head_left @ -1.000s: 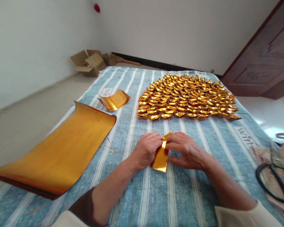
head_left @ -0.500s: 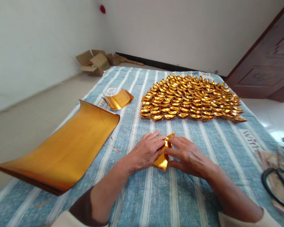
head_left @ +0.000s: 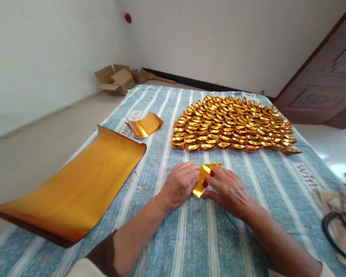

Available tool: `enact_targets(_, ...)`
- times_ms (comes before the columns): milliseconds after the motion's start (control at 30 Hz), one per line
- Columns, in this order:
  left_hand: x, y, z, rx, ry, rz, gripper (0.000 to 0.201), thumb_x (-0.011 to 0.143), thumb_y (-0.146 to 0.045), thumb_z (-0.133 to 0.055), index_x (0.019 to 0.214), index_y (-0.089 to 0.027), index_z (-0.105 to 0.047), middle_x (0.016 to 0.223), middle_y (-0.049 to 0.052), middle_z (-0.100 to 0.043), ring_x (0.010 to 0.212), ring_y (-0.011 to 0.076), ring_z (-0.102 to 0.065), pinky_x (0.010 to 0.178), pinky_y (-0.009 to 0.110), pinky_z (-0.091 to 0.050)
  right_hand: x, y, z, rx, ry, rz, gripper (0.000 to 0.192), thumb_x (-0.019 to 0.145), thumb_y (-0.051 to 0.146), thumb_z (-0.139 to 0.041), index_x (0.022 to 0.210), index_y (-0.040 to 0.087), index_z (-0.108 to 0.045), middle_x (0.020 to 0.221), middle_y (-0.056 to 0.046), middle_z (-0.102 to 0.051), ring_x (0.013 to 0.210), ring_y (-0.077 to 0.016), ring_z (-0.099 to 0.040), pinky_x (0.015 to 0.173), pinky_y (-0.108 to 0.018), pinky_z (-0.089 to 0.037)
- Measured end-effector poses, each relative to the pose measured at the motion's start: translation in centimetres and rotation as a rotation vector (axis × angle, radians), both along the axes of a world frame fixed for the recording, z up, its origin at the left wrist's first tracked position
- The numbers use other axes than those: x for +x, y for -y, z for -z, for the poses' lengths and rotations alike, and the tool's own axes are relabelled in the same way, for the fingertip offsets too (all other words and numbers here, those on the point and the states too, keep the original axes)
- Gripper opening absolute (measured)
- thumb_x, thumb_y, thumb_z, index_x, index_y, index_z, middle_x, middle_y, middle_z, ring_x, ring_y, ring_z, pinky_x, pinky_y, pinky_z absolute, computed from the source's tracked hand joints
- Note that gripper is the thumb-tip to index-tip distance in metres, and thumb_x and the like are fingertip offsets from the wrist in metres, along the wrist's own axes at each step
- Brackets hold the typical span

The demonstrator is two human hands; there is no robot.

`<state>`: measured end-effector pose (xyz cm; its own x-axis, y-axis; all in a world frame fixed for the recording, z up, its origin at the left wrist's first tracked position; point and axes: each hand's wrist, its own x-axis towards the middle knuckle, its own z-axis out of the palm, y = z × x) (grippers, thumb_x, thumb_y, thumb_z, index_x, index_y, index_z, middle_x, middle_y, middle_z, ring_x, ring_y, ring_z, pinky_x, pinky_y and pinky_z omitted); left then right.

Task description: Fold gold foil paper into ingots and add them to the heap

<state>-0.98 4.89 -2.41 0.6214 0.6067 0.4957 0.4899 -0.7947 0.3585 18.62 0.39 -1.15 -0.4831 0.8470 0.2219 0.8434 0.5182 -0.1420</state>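
A small piece of folded gold foil paper [head_left: 201, 185] is held between both hands, low over the striped cloth. My left hand [head_left: 182, 181] has its fingers curled together on the paper's left edge. On the other side, my right hand [head_left: 229, 188] grips the paper between thumb and fingers, and a pointed flap sticks out at its top. Beyond the hands, many folded gold paper ingots [head_left: 233, 123] stand in packed rows. To the left lie a large stack of gold foil sheets [head_left: 75, 184], curled at the ends, and a smaller curled gold foil piece [head_left: 146, 125].
Blue and white striped cloth [head_left: 158, 231] covers the table. Black-handled scissors [head_left: 331, 234] rest at the right edge. Open cardboard boxes [head_left: 118, 80] sit on the floor behind, and a brown door [head_left: 320, 84] is at the right.
The folded paper has turned, its upper flap now pointing more to the right. My left fingers have drawn together at its left edge. The view has tilted slightly.
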Motion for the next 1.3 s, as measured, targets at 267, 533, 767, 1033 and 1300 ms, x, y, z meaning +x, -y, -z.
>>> enact_targets(267, -1.8, 0.2, -2.0, -0.242, -0.059, 0.176, 0.033, 0.078, -0.007, -0.058, 0.11, -0.018, -0.063, 0.124, 0.01, -0.063, 0.125, 0.026, -0.05, 0.105, 0.052, -0.039, 0.0, -0.2, -0.2, -0.008, -0.076, 0.106, 0.022, 0.084, 0.04, -0.064, 0.095, 0.022, -0.065, 0.098, -0.009, -0.06, 0.092, -0.025, -0.058, 0.077, -0.037, -0.047)
enact_targets(533, -1.4, 0.0, -1.7, -0.241, -0.06, 0.155, 0.022, 0.08, -0.012, -0.062, 0.101, -0.019, -0.065, 0.118, 0.008, -0.066, 0.118, 0.0242, -0.055, 0.101, 0.049, -0.043, -0.1, -0.1, 0.1, 0.022, -0.081, 0.127, 0.023, 0.086, 0.043, -0.061, 0.093, 0.021, -0.064, 0.095, -0.01, -0.06, 0.09, -0.0253, -0.057, 0.073, -0.036, -0.046)
enact_targets(767, -1.4, -0.1, -1.4, -0.192, -0.072, 0.148, 0.016, 0.087, -0.013, -0.055, 0.097, -0.017, -0.067, 0.113, 0.008, -0.068, 0.112, 0.0227, -0.058, 0.099, 0.046, -0.045, 0.1, -0.1, 0.1, -0.007, -0.068, 0.112, 0.024, 0.083, 0.041, -0.065, 0.097, 0.021, -0.064, 0.098, -0.01, -0.059, 0.091, -0.0257, -0.057, 0.074, -0.037, -0.046)
enact_targets(1033, -1.3, 0.0, -1.6, -0.207, -0.036, 0.151, 0.017, 0.084, -0.012, -0.058, 0.097, -0.017, -0.067, 0.111, 0.008, -0.068, 0.11, 0.023, -0.059, 0.097, 0.045, -0.046, -0.2, -0.2, 0.3, 0.021, -0.004, 0.121, 0.019, 0.085, 0.036, -0.065, 0.093, 0.02, -0.063, 0.094, -0.01, -0.06, 0.087, -0.025, -0.057, 0.07, -0.035, -0.045)
enact_targets(1300, -1.4, 0.1, -1.2, -0.218, -0.075, 0.11, 0.023, 0.078, -0.016, -0.065, 0.101, -0.017, -0.066, 0.116, 0.011, -0.067, 0.116, 0.0259, -0.056, 0.1, 0.049, -0.043, -0.3, -0.3, 0.5, 0.083, 0.028, 0.132, 0.015, 0.09, 0.033, -0.057, 0.084, 0.02, -0.061, 0.086, -0.008, -0.059, 0.08, -0.0228, -0.055, 0.065, -0.033, -0.042)
